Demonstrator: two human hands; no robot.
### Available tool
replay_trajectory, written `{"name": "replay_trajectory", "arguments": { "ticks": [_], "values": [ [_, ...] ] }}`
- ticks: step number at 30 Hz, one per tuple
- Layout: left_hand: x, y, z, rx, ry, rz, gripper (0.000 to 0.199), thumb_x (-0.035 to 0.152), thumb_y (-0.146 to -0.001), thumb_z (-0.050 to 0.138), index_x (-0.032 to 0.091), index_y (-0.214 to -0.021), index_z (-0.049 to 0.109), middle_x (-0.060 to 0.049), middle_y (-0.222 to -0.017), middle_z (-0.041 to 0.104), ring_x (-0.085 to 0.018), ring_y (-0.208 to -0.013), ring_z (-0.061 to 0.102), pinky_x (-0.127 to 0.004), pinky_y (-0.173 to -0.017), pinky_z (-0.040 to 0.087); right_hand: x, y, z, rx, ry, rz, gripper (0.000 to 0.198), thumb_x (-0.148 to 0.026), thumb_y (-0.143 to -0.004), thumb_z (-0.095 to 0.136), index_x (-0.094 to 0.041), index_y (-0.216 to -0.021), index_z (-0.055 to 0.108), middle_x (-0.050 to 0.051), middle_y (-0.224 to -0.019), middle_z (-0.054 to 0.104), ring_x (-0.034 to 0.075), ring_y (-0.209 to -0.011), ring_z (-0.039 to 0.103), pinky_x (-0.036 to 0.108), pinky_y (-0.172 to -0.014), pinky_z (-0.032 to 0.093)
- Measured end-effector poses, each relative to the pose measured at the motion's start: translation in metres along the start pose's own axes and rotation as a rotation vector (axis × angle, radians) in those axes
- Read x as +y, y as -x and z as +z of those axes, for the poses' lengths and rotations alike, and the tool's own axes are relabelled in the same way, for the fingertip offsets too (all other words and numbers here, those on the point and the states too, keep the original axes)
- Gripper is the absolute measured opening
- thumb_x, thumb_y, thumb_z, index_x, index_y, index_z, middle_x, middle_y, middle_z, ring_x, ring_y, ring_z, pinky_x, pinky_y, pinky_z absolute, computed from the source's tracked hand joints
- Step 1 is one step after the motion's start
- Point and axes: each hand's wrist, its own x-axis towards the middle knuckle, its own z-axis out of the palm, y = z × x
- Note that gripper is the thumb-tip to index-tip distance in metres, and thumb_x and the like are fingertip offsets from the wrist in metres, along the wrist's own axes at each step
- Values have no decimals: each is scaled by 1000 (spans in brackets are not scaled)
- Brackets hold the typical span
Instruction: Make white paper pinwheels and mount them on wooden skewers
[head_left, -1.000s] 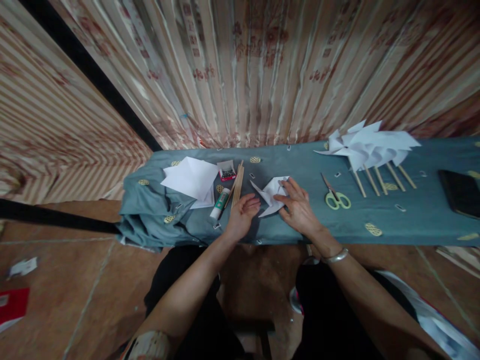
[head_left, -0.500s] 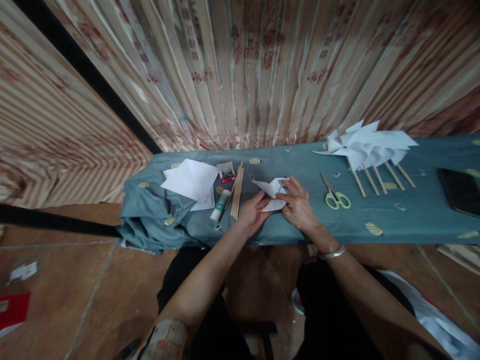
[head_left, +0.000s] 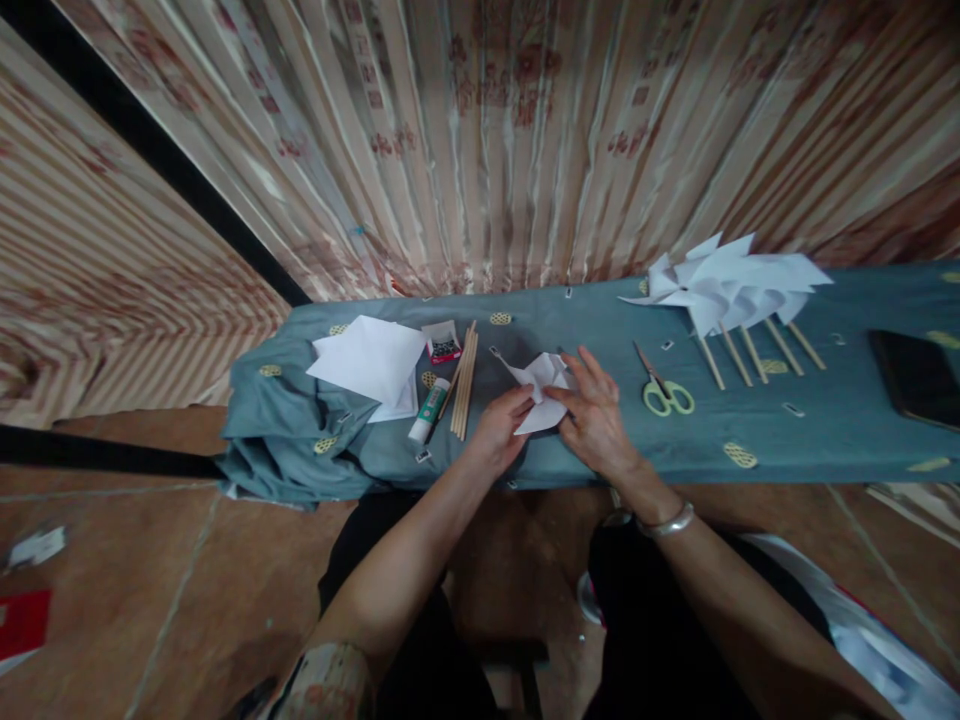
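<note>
A white paper pinwheel (head_left: 552,412), its corners curled in toward the middle, is between my two hands just above the cloth-covered table. My left hand (head_left: 504,432) grips its left side, thumb on top near the centre and fingers underneath. From the right, my right hand (head_left: 598,418) presses thumb and index finger on the folded paper, while its other fingers stretch out past the edge. Whatever lies under the fingertips at the centre is hidden. Green-handled scissors (head_left: 666,392) lie to the right of my right hand. Several wooden sticks (head_left: 465,385) lie left of my left hand.
Left of the sticks are a glue stick (head_left: 429,408), a small open box of pins (head_left: 443,345) and white paper sheets (head_left: 369,358). Finished pinwheels on sticks (head_left: 739,285) rest at the back right. A dark phone (head_left: 916,375) lies far right. A pleated curtain (head_left: 480,150) hangs behind.
The pinwheel has turned and tilted a little in my hands, and its blades are drawn closer to the middle. My right index finger now reaches further onto the centre. The view has shifted slightly.
</note>
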Motion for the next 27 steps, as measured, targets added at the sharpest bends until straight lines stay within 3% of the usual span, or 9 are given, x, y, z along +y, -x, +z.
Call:
{"name": "replay_trajectory", "arguments": {
  "ticks": [6, 13, 27],
  "values": [
    [-1, 2, -4, -46, -12, 82, 18, 25, -68, 73, 12, -81, 70, -3, -77, 70, -14, -71, 62, -25, -73, 45, -7, 10, 3, 2, 26, -56, 41, -13, -86, 47, -20, -123, 63, 13, -157, 33, 32, -148, 19, 54, -109, 31],
    [0, 4, -6, -54, -38, 34, 28, 28, -59, 81, 13, -80, 70, -2, -76, 70, -13, -68, 61, -25, -70, 44, -6, 15, 6, 46, 35, -99, 41, -14, -86, 48, -17, -125, 60, 17, -156, 33, 33, -148, 19, 54, -110, 30],
    [8, 7, 4, -55, -86, 98, 42, 29, -53, 86, 11, -87, 70, -3, -76, 73, -14, -66, 64, -24, -66, 45, -19, 15, 5, 34, 113, -13, 51, -11, -86, 45, -18, -136, 50, 17, -157, 29, 33, -149, 14, 55, -109, 30]
  ]
}}
